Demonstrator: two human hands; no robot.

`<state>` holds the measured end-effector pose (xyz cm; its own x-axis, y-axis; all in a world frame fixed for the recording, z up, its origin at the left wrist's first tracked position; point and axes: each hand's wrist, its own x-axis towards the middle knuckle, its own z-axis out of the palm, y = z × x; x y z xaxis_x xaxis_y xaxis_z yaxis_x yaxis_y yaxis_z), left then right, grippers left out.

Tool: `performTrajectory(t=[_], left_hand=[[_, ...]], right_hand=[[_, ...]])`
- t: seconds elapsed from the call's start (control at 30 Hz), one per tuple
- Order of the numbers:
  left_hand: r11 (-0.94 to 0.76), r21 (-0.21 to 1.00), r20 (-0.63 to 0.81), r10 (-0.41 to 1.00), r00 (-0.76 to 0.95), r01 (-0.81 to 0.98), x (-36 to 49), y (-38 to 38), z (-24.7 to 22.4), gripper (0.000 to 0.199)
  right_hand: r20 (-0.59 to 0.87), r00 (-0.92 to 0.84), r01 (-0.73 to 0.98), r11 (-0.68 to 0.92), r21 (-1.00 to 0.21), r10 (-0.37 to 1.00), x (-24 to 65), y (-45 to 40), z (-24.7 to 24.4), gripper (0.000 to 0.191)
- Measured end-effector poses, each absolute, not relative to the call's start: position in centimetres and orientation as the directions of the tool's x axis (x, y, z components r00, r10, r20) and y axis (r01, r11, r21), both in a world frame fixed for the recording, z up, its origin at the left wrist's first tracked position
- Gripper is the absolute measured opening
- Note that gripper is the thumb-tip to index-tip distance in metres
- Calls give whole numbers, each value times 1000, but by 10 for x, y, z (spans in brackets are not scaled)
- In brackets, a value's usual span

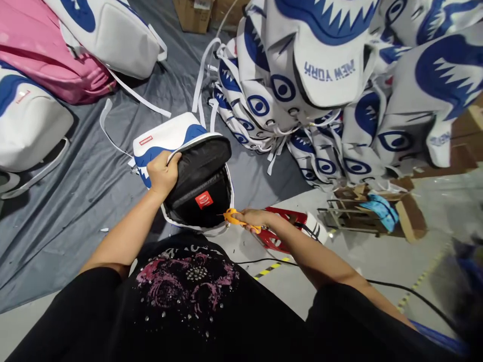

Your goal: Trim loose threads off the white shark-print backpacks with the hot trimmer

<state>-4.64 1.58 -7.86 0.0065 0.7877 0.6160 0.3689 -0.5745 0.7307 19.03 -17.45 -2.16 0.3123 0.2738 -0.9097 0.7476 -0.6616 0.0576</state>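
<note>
A white and blue backpack (169, 131) lies unzipped near my body, its black lining and a red label (204, 199) showing inside. My left hand (164, 172) grips the edge of the backpack's opening, fingers closed on it. In my right hand (251, 218) is an orange-handled tool (234, 217), held at the right rim of the opening. Its thin tip points left into the dark interior; whether it touches the lining cannot be made out.
Many white and blue backpacks (324, 65) are piled at the upper right. More bags, one a pink bag (49, 55), lie on the grey cloth (90, 201) at the left. Beyond my right forearm stands a metal rack (349, 216); a black cable (396, 285) crosses the floor.
</note>
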Motion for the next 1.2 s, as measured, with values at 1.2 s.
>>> performTrajectory(t=[1.2], left_hand=[[-734,589,651,679,340,340,-43,3,-60,58]], right_hand=[[-467,396,837,-520,-170,790,116,-126,-152,53]])
